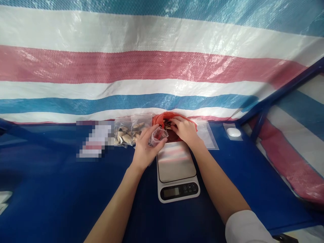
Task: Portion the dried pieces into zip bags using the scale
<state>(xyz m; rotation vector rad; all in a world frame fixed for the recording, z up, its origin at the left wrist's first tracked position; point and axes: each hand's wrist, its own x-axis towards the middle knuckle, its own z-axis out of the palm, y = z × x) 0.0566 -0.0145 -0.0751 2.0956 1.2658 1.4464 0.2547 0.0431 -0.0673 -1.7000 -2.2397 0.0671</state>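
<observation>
My left hand curls round a small clear plastic bag and holds its round mouth open above the back left corner of a kitchen scale. My right hand reaches into an open red plastic bag behind the scale. Its fingers are bent together at dark, thin dried pieces inside; what exactly they pinch is hidden. The scale has a bare metal plate, and no digits can be read on its display.
Left of the hands lie clear zip bags of pale, dark-edged dried slices. Flat clear bags lie on the right, near a white oval thing in a small bag. A striped sheet hangs behind the blue table.
</observation>
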